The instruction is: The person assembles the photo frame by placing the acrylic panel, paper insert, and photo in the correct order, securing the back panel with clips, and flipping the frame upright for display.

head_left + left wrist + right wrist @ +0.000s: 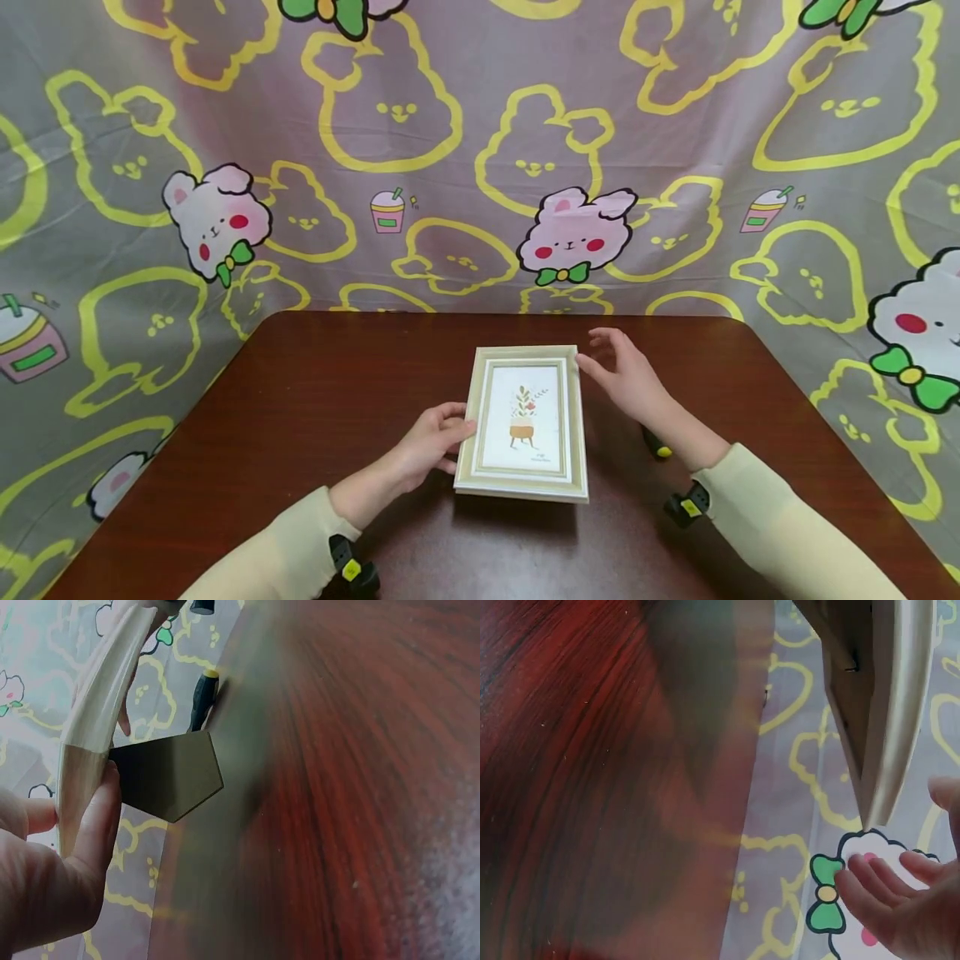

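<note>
A cream picture frame (525, 450) with a printed potted plant is held tilted above the table, its lower edge toward me. My left hand (427, 442) grips its left side, thumb on the front and fingers behind. From the back, a dark stand flap (172, 776) juts out in the left wrist view. Near the upper right corner is my right hand (630, 379), fingers loosely spread and holding nothing. The right wrist view shows that hand's fingers (877, 889) apart from the frame's edge.
A black and yellow handle (657, 443), like a screwdriver's, lies on the dark brown wooden table (337, 375) beneath my right forearm. Grey cloth (450, 100) printed with yellow bears and pink rabbits hangs behind and on both sides. Each wrist carries a small black camera (354, 571).
</note>
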Demonstrator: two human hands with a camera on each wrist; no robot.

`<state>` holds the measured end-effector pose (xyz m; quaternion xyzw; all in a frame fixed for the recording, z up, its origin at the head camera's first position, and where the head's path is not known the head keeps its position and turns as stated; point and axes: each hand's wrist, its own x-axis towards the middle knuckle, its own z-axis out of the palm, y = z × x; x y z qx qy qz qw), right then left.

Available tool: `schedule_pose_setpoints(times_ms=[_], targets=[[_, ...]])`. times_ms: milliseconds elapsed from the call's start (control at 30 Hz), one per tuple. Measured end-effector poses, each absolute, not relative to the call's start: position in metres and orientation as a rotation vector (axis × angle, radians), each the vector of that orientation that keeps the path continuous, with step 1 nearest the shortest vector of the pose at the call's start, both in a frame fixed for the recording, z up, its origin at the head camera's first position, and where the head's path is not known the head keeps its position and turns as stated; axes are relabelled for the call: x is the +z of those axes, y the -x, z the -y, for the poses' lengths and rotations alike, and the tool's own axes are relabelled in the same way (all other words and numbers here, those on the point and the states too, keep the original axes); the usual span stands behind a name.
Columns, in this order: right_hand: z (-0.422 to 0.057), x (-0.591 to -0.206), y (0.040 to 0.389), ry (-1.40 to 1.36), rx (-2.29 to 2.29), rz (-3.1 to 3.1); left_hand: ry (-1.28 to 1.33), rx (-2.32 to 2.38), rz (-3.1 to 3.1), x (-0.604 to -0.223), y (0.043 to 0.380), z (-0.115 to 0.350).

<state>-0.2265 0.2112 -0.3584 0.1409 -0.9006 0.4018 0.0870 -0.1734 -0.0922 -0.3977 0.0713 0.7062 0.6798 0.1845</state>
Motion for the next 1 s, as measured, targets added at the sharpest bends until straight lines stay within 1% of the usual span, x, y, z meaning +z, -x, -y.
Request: schedule_pose_setpoints(times_ms=[400,700,900,1000], targets=[[-0.202,-0.368,0.229,-0.397,1.512,2.815,-0.252,1.939,-2.011,-0.403,0.168,0.083],[-0.196,-0.376,0.235,-0.341,1.504,2.784,-0.242,1.946,-2.016,-0.405,0.169,0.082],[-0.193,-0.383,0.245,-0.361,1.470,2.808,-0.191,1.920,-2.018,-0.407,0.171,0.085],[-0.193,-0.386,0.250,-0.364,1.438,2.819,-0.208,1.904,-2.000,-0.408,0.172,0.087]])
